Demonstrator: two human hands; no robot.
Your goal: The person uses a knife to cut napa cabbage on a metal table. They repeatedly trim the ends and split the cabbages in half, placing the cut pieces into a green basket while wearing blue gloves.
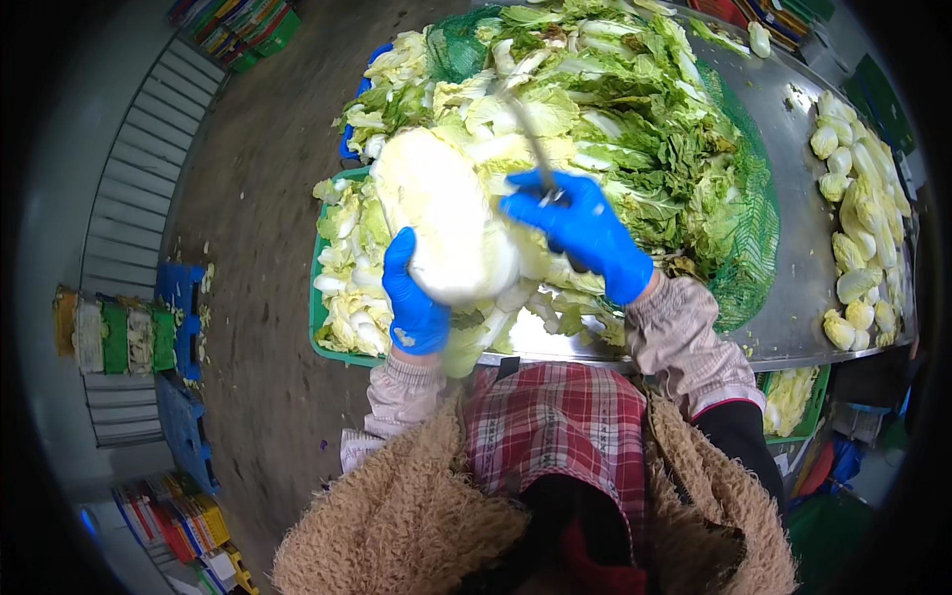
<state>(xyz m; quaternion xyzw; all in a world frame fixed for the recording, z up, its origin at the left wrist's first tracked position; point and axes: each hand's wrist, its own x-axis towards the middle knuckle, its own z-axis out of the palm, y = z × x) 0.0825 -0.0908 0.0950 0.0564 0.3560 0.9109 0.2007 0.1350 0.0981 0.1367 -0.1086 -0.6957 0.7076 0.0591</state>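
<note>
My left hand (420, 301), in a blue glove, grips a pale napa cabbage (446, 223) near its base and lower left side. In my right hand (584, 230), also blue-gloved, is a knife (529, 134) whose blade is blurred and points up and away from me. The knife is right of the cabbage; whether my right fingers touch the loosened leaves beside it I cannot tell. Behind both hands lies a large heap of cabbage leaves (625, 126), partly on green netting (744, 245). The lower right of the cabbage is blurred.
A green crate (316, 297) of leaves stands left of the metal table (788, 297), with a blue crate (346, 141) beyond it. Trimmed cabbages (855, 223) line the table's right side. Another green crate (814, 409) sits below its near edge. Blue pallets (182, 416) lie at far left.
</note>
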